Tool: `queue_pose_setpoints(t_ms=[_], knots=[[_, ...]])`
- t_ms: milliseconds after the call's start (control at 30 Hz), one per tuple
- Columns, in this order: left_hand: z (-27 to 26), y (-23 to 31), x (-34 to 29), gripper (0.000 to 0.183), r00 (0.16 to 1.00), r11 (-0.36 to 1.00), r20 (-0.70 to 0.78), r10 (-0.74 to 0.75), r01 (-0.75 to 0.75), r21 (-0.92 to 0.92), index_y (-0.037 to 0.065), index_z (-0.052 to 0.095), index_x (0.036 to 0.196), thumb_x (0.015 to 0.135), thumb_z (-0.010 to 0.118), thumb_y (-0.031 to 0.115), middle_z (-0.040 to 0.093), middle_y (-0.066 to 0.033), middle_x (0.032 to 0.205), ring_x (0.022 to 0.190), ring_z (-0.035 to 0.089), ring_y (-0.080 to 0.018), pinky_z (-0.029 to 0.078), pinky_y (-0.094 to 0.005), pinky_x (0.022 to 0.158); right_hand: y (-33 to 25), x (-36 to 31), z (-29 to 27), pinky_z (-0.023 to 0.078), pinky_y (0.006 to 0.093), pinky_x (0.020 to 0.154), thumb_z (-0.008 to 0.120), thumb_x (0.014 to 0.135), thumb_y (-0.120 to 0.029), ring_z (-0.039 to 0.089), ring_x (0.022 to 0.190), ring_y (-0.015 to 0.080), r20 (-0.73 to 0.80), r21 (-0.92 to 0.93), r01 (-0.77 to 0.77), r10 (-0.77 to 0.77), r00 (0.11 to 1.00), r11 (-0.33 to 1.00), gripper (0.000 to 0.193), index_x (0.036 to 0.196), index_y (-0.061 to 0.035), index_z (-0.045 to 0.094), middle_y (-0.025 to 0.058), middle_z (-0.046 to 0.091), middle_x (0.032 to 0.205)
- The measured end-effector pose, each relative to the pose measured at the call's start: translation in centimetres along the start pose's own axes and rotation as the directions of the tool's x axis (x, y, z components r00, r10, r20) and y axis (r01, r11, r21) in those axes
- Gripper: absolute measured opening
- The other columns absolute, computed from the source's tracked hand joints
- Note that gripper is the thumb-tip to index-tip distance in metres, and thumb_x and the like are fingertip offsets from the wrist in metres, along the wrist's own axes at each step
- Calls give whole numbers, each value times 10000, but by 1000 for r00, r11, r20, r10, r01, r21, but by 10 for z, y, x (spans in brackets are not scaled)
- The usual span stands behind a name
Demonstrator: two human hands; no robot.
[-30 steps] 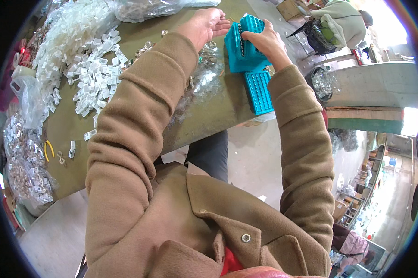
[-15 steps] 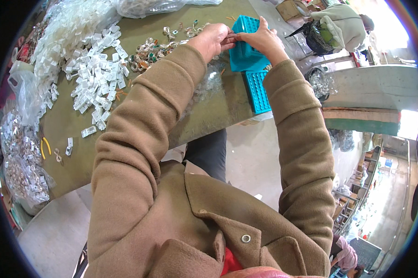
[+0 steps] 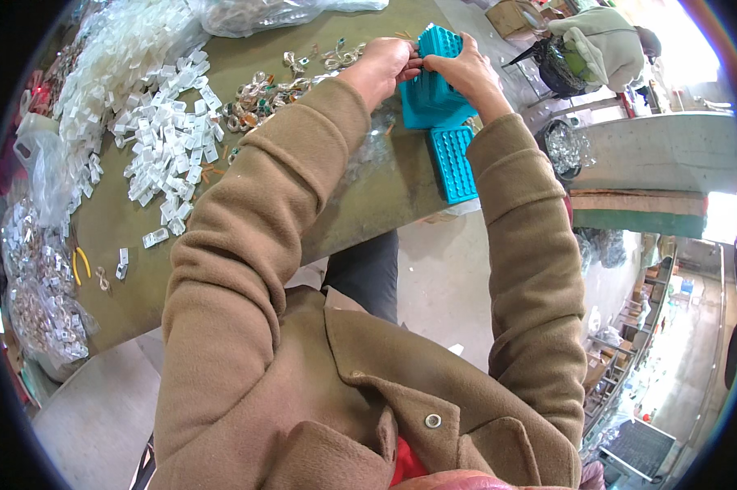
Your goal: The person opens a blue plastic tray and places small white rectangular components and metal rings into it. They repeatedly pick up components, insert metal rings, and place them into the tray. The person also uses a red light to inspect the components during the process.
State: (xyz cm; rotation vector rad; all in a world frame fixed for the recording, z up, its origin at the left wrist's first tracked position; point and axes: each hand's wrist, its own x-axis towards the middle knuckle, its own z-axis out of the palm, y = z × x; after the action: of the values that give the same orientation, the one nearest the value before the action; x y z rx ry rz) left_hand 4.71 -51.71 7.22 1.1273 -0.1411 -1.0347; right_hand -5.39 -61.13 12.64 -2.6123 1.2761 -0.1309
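Note:
At the table's far right edge, a teal plastic rack [image 3: 428, 112] with a ridged top stands raised on the table. My right hand [image 3: 472, 73] is closed around the rack's right side, its thumb lying across the front toward the left. Pressed against the rack's left side, my left hand [image 3: 387, 65] has its fingers pinched together; whatever is between them is too small to make out. A flat teal tray [image 3: 453, 163] with rows of slots lies just nearer than the rack. Coiled cables [image 3: 262, 100] with small coloured bits are piled left of my left hand.
White plastic cases [image 3: 168, 139] form a big heap at left. Yellow-handled pliers [image 3: 81, 265] and a clear bag [image 3: 38, 286] of small parts lie near the left edge. More plastic bags [image 3: 254, 16] rest at the far side. Another person [image 3: 605, 49] bends over at far right.
My hands and the rack have shifted only slightly, with my left fingers still against its side. A person in pink at lower right has moved mostly out of view.

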Motion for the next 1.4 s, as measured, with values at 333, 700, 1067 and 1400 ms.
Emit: queue_pose_setpoints(t_ms=[333,700,1067,1400], knots=[[14,5,17,318,967,882,89,238,-254,396,33,658,771,853,699,337,645,-70,769,678,559,-150,452,-311,629,11,3,2,407,516,1035,709,634,-636,509,1254,441,-9,86,26,-26,1000,996,1116,1530,-145,259,279,487,1377],[40,-1,3,178,933,915,101,346,-359,186,3,680,861,776,751,143,688,-80,804,625,632,-144,500,-309,543,15,-22,-18,363,529,1080,717,659,-558,395,1327,505,-46,230,63,-54,997,971,1116,1552,-167,174,343,278,1494],[38,28,-109,310,944,994,317,89,-62,-95,-13,600,1132,872,692,129,681,-110,1029,902,681,-204,582,-376,815,54,-119,-72,440,391,1033,689,898,-376,501,1265,295,157,986,-138,-253,955,90,843,1494,16,239,223,439,1414],[-36,3,-258,440,978,989,194,75,-98,111,22,523,1249,866,708,135,635,-69,1114,963,649,-158,564,-325,801,7,-255,-18,538,332,903,648,924,-159,614,1071,181,167,931,-258,-330,929,-256,516,1351,16,415,119,592,1213]])
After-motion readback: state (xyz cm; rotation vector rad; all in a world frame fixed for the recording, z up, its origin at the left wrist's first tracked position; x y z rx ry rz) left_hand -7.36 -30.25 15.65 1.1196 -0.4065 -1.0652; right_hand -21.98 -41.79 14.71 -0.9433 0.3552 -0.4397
